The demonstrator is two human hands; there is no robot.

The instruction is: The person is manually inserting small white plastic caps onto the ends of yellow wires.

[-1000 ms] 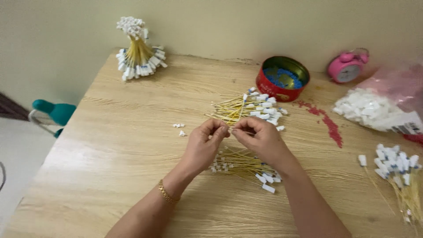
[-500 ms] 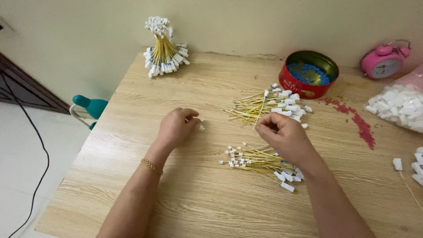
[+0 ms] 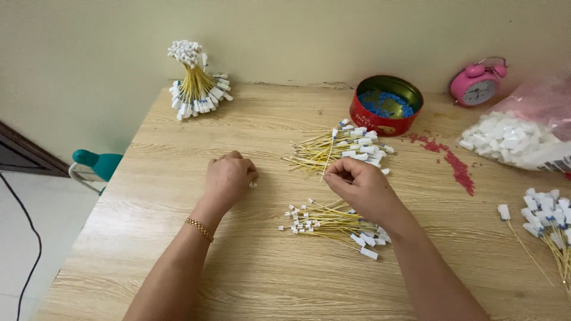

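Note:
My left hand (image 3: 229, 178) lies knuckles-up on the wooden table (image 3: 178, 249), its curled fingertips pinching a small white piece (image 3: 253, 185). My right hand (image 3: 360, 187) pinches a thin yellow wire (image 3: 326, 159) that runs up to a white connector at its far end. Just beyond that hand lies a loose pile of yellow wires with white connectors (image 3: 342, 147). A second pile of the same wires (image 3: 327, 223) sits under my right wrist. The two hands are about a hand's width apart.
A red round tin (image 3: 385, 113) with blue bits stands at the back, a pink alarm clock (image 3: 479, 83) to its right. A bag of white connectors (image 3: 511, 139), more wires (image 3: 547, 214), red crumbs (image 3: 458, 169), a bundled wire sheaf (image 3: 193, 86), a teal chair (image 3: 98, 163).
My hands were joined at the table's middle a second ago. The left hand has moved left to the small white pieces; the right stays near the piles with a wire.

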